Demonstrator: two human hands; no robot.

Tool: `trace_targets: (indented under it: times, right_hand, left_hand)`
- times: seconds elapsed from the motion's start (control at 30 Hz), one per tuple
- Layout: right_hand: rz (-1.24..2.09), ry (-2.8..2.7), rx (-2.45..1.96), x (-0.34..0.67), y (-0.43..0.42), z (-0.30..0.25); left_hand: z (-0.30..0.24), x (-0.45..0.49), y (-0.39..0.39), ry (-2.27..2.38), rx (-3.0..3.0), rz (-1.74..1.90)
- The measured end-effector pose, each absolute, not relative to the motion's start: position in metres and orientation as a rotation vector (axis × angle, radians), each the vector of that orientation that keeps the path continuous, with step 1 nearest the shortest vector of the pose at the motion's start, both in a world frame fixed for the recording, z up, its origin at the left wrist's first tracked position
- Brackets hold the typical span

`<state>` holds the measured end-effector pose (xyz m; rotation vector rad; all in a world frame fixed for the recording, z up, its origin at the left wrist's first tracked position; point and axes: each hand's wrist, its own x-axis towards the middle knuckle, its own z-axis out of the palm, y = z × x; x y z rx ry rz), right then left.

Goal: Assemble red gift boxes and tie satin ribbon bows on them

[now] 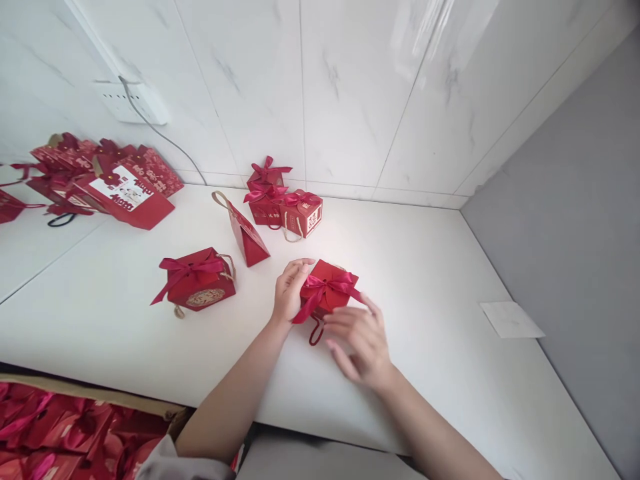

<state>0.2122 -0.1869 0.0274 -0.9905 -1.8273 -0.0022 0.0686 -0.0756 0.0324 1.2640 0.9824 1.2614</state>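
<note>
Covered sides and cropped edges

The left hand (pixel 289 291) hides the left side of the box (pixel 330 300); the right hand (pixel 361 343), blurred, covers its near right corner, and whether those fingers touch the ribbon (pixel 314 301) cannot be told. Farther off, the rear box (pixel 266 177) is half hidden behind two others. The label (pixel 314 217) is too small to read. The left edge crops a red bag (pixel 13 207) and the near carton (pixel 100 396).

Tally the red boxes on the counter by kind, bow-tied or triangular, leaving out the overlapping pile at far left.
Bow-tied boxes: 5 (1 at the left hand, 1 farther left, 3 clustered behind)
Triangular box: 1
Total: 6
</note>
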Motion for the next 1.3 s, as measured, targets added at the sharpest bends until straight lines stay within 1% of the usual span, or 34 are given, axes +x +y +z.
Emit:
trace_targets:
  times: [0.1, 0.23, 0.33, 0.4, 0.57, 0.67, 0.97, 1.03, 1.2, 1.3]
  right_hand:
    - [0.192, -1.538, -1.241, 0.229, -0.178, 0.028]
    - [0.714, -1.161, -1.460, 0.241, -0.167, 0.022]
    - [1.107, -1.012, -1.388, 0.241, -0.162, 0.021]
    - [1.228, -0.963, -1.264, 0.239, -0.162, 0.023]
    - [1.218, -1.033, -1.110, 0.239, -0.162, 0.026]
    - [1.287, -1.141, -1.070, 0.246, -0.162, 0.027]
    - [1.426, -1.250, -1.164, 0.249, -0.154, 0.015]
    - [1.405, -1.236, -1.175, 0.243, -0.151, 0.006]
    - [1.206, -1.197, -1.308, 0.236, -0.144, -0.013]
    - [1.145, -1.157, -1.318, 0.237, -0.141, -0.019]
  left_hand:
    - [0.034, 0.061, -0.072, 0.942, 1.363, 1.175]
    - [0.035, 0.054, -0.068, 0.984, 1.484, 1.009]
    - [0.038, 0.051, -0.069, 1.020, 1.550, 0.973]
    - [0.040, 0.050, -0.070, 1.022, 1.565, 0.956]
    - [0.041, 0.048, -0.071, 1.011, 1.497, 0.948]
    - [0.041, 0.047, -0.070, 0.999, 1.434, 0.958]
    - [0.035, 0.036, -0.056, 0.856, 1.182, 1.010]
    - [0.032, 0.035, -0.054, 0.821, 1.146, 1.021]
    - [0.028, 0.034, -0.049, 0.738, 1.060, 1.026]
    - [0.026, 0.033, -0.045, 0.719, 1.037, 0.996]
